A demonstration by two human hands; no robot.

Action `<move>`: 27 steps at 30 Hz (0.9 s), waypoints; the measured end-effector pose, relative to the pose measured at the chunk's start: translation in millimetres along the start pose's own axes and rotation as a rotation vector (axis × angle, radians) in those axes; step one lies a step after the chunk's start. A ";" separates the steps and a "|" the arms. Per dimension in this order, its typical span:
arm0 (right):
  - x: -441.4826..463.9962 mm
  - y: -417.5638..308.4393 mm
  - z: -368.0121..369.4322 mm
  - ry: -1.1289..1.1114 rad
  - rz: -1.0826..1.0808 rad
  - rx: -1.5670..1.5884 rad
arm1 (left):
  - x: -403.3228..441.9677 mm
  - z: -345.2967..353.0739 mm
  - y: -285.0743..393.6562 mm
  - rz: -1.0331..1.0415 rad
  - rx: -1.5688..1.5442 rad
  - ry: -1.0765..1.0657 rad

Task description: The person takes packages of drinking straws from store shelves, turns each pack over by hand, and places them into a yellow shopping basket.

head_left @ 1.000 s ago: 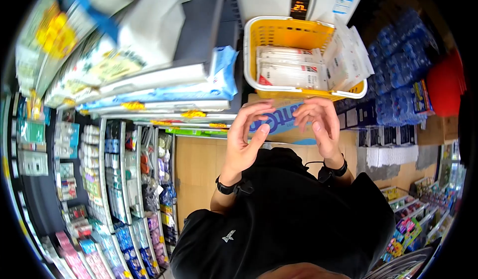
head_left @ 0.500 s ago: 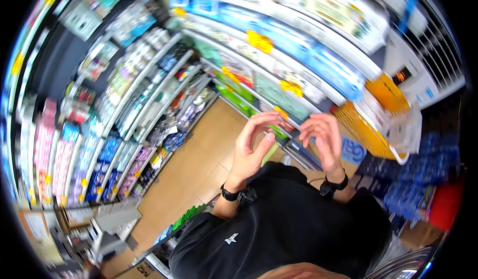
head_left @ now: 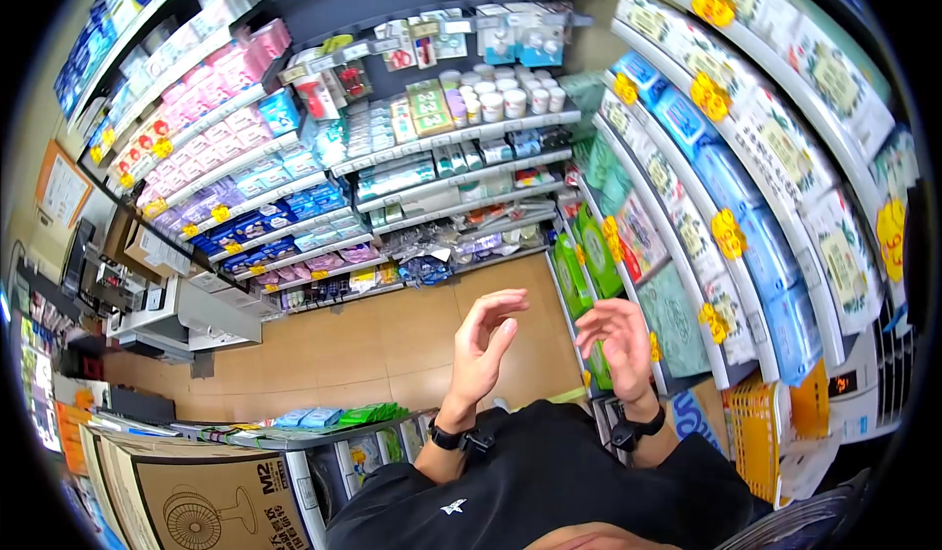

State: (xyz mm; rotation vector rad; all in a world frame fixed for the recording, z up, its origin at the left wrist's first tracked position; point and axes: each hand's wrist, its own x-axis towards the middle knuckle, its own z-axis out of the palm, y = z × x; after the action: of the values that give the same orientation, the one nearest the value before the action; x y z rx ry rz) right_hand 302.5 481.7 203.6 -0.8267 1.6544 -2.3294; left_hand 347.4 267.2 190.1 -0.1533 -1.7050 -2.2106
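My left hand [head_left: 481, 352] is raised in front of my chest, with its fingers bent forward and the thumb apart. It holds nothing. My right hand [head_left: 618, 348] is up at about the same height, palm turned inward and fingers loosely curved and spread. Nothing is in it either, and a gap separates the two hands. Each wrist carries a black band; the left band [head_left: 461, 439] and the right band [head_left: 636, 429] both have a small dark device. Beyond my right hand, green packs [head_left: 594, 246] stand on the low shelf.
Shelves of pink packs [head_left: 211, 74] and white jars [head_left: 514, 103] line the back. Blue packs [head_left: 731, 182] fill the right shelves. A yellow basket [head_left: 756, 432] stands at right, a fan box [head_left: 211, 501] at lower left. Tiled floor [head_left: 392, 344] lies between the shelves and me.
My view has turned left, so the back shelves, counter and fan box show more fully. Both hands stay raised and empty, slightly lower in view.
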 end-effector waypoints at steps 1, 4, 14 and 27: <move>6.8 3.7 6.6 -0.026 -0.003 -0.002 | 1.5 -8.0 -0.1 0.010 -0.002 0.019; 23.4 9.8 20.5 -0.061 0.002 0.008 | 7.2 -24.4 -2.1 0.021 -0.026 0.023; 90.1 33.3 2.7 -0.064 0.044 0.034 | 61.8 -39.9 -26.5 -0.007 -0.061 0.023; 241.2 58.6 -83.4 -0.089 -0.011 0.077 | 219.9 -26.7 -53.6 0.042 -0.007 0.011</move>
State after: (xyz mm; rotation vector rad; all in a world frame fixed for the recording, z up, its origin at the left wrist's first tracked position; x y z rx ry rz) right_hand 47.6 422.7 212.8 -0.9120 1.5183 -2.3115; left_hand 127.2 208.8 197.7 -0.1762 -1.6733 -2.1836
